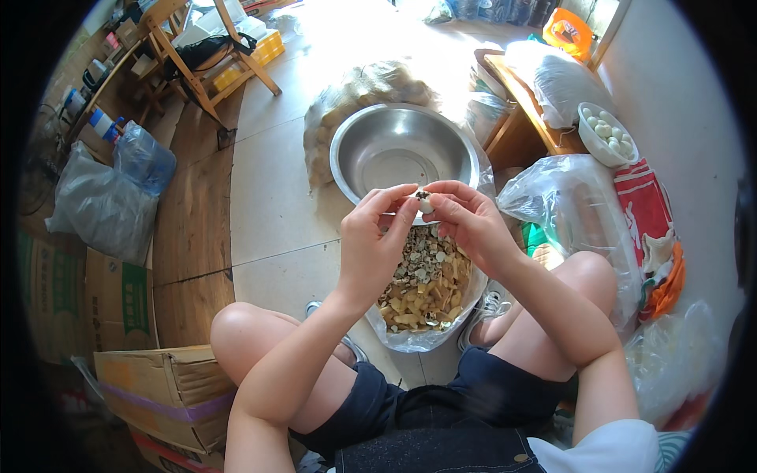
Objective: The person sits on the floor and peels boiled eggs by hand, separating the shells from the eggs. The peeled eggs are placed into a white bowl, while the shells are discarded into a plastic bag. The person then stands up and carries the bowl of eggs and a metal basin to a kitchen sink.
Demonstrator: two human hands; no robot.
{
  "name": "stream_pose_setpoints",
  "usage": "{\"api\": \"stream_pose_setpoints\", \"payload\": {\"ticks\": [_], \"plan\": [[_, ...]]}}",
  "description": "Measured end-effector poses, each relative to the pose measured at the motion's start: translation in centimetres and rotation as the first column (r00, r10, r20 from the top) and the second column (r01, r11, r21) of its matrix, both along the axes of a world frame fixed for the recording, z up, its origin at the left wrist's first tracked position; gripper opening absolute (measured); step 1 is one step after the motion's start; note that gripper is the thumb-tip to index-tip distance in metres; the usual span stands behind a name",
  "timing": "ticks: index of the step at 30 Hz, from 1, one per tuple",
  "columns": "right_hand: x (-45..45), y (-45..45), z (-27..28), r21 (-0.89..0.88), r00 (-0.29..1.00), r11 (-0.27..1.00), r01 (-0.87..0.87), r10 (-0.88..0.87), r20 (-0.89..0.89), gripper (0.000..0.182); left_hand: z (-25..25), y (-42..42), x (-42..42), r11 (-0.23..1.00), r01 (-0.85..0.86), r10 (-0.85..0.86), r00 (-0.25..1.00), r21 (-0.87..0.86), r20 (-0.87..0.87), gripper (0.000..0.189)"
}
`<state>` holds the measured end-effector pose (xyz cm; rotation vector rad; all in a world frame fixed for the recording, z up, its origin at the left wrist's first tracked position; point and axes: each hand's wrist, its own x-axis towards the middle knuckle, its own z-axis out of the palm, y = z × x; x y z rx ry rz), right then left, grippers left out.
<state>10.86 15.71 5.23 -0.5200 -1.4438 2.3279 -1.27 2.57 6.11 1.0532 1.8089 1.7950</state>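
A small speckled egg point(425, 203), partly peeled with white showing, is pinched between the fingertips of my left hand point(378, 233) and my right hand point(470, 222). Both hands hold it over the near rim of a wide steel basin point(404, 121), whose inside shows only small dark specks. Below my hands, on the floor between my feet, lies a clear plastic bag point(408, 342) with speckled eggshell pieces point(421, 260) and yellowish peelings point(414, 304). At the upper right a white bowl point(615, 158) holds several small peeled eggs point(607, 131).
Behind the basin stands a full mesh sack point(322, 139). A wooden bench point(520, 88) bears a white bag point(553, 83) at right, with a clear plastic bag point(573, 201) below. Cardboard boxes point(159, 390) stand at lower left, a wooden chair point(201, 77) at upper left.
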Motion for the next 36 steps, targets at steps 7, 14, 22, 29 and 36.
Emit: {"api": "stream_pose_setpoints", "payload": {"ticks": [7,14,22,29,36], "plan": [[0.0,-0.1,0.0,-0.024,1.0,0.999,-0.028,0.029,0.011,0.027,-0.6,0.0,-0.3,0.999,0.007,-0.004,0.998,0.042,-0.069,0.016],[0.1,-0.2,0.0,-0.062,0.999,0.997,-0.04,0.04,0.014,0.028,0.1,0.1,0.0,0.996,-0.066,0.09,0.841,0.063,-0.533,0.007],[0.0,-0.6,0.0,0.019,0.999,0.999,-0.039,0.038,0.014,0.029,-0.5,0.4,-0.2,0.99,-0.122,0.138,0.819,0.066,-0.557,0.006],[0.0,-0.5,0.1,-0.058,0.997,0.996,-0.075,0.074,-0.012,0.028,-0.7,0.2,-0.6,0.988,-0.039,0.036,0.999,-0.148,-0.018,0.015],[-0.1,-0.3,0.2,-0.1,1.0,0.995,-0.014,0.014,0.002,0.027,-1.0,0.0,-0.4,1.0,0.013,-0.012,0.99,-0.006,0.138,0.018]]}}
